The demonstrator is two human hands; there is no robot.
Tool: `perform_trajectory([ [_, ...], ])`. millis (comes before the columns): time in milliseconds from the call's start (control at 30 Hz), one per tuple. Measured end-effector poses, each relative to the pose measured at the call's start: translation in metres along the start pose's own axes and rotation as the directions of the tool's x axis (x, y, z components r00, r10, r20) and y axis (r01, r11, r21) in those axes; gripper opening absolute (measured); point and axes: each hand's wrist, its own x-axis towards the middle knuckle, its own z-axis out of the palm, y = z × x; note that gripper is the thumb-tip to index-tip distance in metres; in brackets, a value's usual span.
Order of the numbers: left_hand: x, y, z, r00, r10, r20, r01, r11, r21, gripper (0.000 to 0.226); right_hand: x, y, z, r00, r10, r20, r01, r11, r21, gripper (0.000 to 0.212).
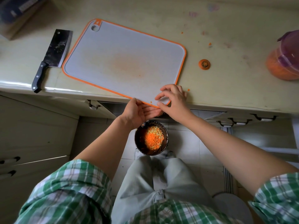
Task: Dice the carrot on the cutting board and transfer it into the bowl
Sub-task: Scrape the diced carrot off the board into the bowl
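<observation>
Pale counter (226, 88): cleaver (55, 50) left of the cutting board (121, 59), carrot end (204, 64) right. My left hand (140, 113) cups open under its corner, right hand (174, 101) loosely curved atop, bowl (138, 143) below.

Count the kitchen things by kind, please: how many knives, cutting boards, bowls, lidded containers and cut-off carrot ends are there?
cleaver: 1
cutting board: 1
bowl: 1
lidded container: 1
carrot end: 1
Total: 5
</observation>
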Motion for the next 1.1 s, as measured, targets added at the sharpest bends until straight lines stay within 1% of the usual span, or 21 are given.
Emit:
perform_trajectory([
  [100,-0.001,0.0,-0.001,1.0,0.009,-0.006,-0.009,1.0,0.006,0.046,0.01,-0.005,0.004,0.999,-0.019,0.042,0.021,0.998,-0.06,0.015],
  [167,0.0,0.0,-0.002,1.0,0.014,-0.014,-0.014,1.0,0.007,0.045,0.009,-0.005,0.008,0.998,-0.029,0.056,0.034,0.995,-0.089,0.014],
  [300,0.0,0.0,-0.002,1.0,0.015,-0.026,-0.015,1.0,-0.003,0.047,0.005,-0.004,0.013,1.0,-0.016,0.027,0.017,0.997,-0.071,0.006],
  [367,0.0,0.0,-0.002,0.999,0.019,-0.04,-0.02,1.0,-0.009,0.046,0.003,-0.006,0.011,0.999,-0.012,0.052,0.014,0.998,-0.053,0.004],
  [500,0.0,0.0,-0.002,0.999,0.012,-0.033,-0.011,1.0,0.013,0.044,-0.009,-0.008,0.008,0.979,-0.133,0.155,0.139,0.99,-0.034,0.005],
  [533,-0.001,0.0,-0.001,1.0,0.008,-0.029,-0.008,1.0,0.01,0.044,-0.012,-0.008,0.006,0.979,-0.152,0.139,0.155,0.988,-0.011,0.007],
  [600,-0.002,0.0,0.0,1.0,0.001,-0.021,-0.001,1.0,-0.009,0.045,-0.01,-0.002,0.001,0.989,-0.142,0.034,0.139,0.987,0.076,0.013],
  [667,-0.001,0.001,0.001,1.0,-0.006,-0.004,0.006,1.0,-0.016,0.046,-0.001,0.009,-0.007,0.994,-0.084,-0.073,0.094,0.983,0.157,0.024],
  [700,-0.001,0.0,0.001,1.0,-0.009,-0.002,0.009,1.0,-0.018,0.046,0.005,0.013,-0.01,0.994,-0.047,-0.095,0.063,0.984,0.168,0.03],
  [800,-0.001,0.0,0.0,1.0,-0.01,0.002,0.01,1.0,-0.027,0.046,0.01,0.02,-0.013,0.998,0.018,-0.064,-0.01,0.993,0.121,0.039],
  [900,-0.001,-0.003,0.0,1.0,-0.006,0.016,0.006,1.0,-0.021,0.047,-0.008,0.016,-0.01,0.999,-0.034,-0.023,0.036,0.995,0.091,0.034],
  [1000,0.0,-0.004,-0.001,1.0,0.001,0.02,0.0,1.0,-0.008,0.047,-0.021,0.007,-0.013,0.996,-0.088,-0.008,0.088,0.978,0.189,0.03],
  [1100,0.002,-0.005,0.001,1.0,-0.014,0.017,0.014,1.0,0.0,0.046,-0.009,0.004,-0.018,1.0,-0.012,-0.014,0.016,0.953,0.303,0.035],
])
